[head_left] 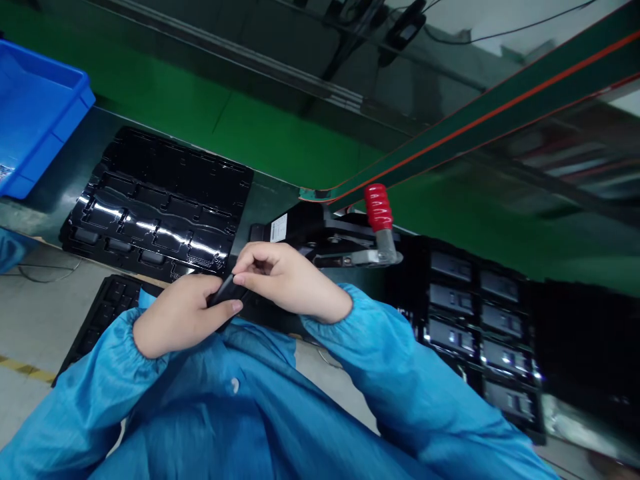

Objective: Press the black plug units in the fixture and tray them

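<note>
My left hand (183, 315) and my right hand (290, 277) meet in front of my chest, both pinching a small black plastic part (226, 293). Much of that part is hidden by my fingers. Behind my hands lies an empty-looking black thermoformed tray (155, 200) with glossy pockets. A second black tray (107, 310) sits partly under my left forearm. A black fixture with a white label (279, 228) and a red-gripped lever (379, 208) stands just beyond my right hand. Blue cuffed sleeves cover both my arms.
To the right lies a black tray holding several dark rectangular parts (475, 320). A blue plastic bin (37, 113) stands at the upper left. A green-and-orange belt edge (480, 120) runs along the upper right, above a green panel. A grey floor with a yellow line (25, 368) shows at the lower left.
</note>
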Tool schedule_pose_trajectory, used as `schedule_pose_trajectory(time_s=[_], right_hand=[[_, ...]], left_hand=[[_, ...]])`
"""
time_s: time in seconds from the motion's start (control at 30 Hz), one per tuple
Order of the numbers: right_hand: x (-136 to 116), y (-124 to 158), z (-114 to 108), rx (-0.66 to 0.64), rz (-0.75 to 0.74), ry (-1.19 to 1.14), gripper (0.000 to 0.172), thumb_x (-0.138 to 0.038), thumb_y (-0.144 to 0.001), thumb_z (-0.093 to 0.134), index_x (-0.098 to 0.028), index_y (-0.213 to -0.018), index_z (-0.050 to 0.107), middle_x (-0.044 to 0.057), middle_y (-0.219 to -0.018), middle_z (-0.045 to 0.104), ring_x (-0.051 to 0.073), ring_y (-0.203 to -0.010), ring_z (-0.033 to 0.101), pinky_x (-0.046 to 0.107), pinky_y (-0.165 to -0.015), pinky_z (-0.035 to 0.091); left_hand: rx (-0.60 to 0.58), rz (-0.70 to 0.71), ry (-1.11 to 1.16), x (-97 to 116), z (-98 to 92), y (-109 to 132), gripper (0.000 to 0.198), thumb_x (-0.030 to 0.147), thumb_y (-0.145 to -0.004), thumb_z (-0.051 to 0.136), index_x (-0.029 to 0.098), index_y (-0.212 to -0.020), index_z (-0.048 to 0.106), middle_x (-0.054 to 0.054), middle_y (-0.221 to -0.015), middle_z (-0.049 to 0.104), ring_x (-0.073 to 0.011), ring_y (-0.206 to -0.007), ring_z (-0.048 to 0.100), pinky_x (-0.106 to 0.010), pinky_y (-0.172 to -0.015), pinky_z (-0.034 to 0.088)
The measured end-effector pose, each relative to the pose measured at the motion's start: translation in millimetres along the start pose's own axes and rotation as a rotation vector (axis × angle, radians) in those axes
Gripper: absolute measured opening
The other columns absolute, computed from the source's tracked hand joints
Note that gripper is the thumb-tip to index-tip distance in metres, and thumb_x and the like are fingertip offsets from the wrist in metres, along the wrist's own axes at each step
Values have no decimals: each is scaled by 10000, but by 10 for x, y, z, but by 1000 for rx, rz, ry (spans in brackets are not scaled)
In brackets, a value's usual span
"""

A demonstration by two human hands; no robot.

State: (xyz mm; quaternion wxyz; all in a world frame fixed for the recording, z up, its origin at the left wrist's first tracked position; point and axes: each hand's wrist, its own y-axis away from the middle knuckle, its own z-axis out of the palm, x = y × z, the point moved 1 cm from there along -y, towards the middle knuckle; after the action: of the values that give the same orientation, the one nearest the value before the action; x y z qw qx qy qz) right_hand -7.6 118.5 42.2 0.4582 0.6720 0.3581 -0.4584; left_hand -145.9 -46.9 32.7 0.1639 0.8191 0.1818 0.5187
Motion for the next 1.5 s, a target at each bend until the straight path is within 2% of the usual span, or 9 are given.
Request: schedule_pose_trajectory(time_s=[0.23, 0.47, 0.67, 0.93, 1.13, 1.33, 1.5], right_hand=[[19, -19, -31, -104, 101, -128, 281, -399, -807, 867, -171, -833, 704, -8, -786, 659, 120, -712, 585, 268, -688, 478], [51, -3, -18, -229, 184, -234, 397, -446, -759, 933, -180, -868, 659, -45, -753, 605, 94, -690, 529, 232, -641, 436], [68, 12, -12, -232, 207, -288, 416, -449, -753, 940, -183, -882, 647, -43, -778, 594, 91, -706, 519, 225, -639, 437], [99, 65, -31, -268, 202, -336, 276, -311, -814, 870, -165, -903, 653, -60, -753, 575, 70, -680, 487, 210, -632, 400], [110, 104, -47, -241, 225, -334, 258, -301, -816, 854, -171, -940, 669, -37, -808, 623, 96, -738, 546, 233, -689, 439], [86, 126, -56, -185, 219, -252, 148, -290, -877, 745, -165, -952, 716, -36, -776, 606, 102, -708, 512, 249, -674, 405], [57, 139, -42, -142, 196, -203, 138, -292, -874, 744, -174, -934, 708, -22, -816, 628, 120, -754, 541, 270, -727, 444]], left_hand=[[-13, 10, -135, 38, -14, 33, 490, 597, -970, 628, 214, -697, 489, -2, -710, 580, -180, -678, 530, -321, -625, 307], [-56, 60, -159, 36, 7, 43, 464, 584, -983, 629, 216, -721, 523, 1, -716, 604, -175, -679, 536, -325, -630, 309], [-62, 62, -150, 29, 25, 36, 470, 578, -983, 639, 214, -716, 509, 9, -693, 597, -167, -663, 531, -323, -615, 304], [-87, 84, -147, 32, 33, 25, 458, 576, -991, 634, 215, -729, 528, 10, -704, 607, -162, -659, 535, -319, -606, 311], [-101, 72, -92, 17, 66, 9, 502, 600, -988, 635, 215, -700, 494, 25, -646, 560, -148, -605, 500, -316, -573, 298], [-111, 60, -56, 16, 88, -10, 496, 583, -983, 647, 214, -697, 482, 38, -632, 524, -139, -594, 474, -314, -566, 292], [-108, 46, -51, 10, 117, -22, 507, 606, -982, 635, 215, -696, 487, 35, -630, 515, -143, -601, 464, -315, -566, 283]])
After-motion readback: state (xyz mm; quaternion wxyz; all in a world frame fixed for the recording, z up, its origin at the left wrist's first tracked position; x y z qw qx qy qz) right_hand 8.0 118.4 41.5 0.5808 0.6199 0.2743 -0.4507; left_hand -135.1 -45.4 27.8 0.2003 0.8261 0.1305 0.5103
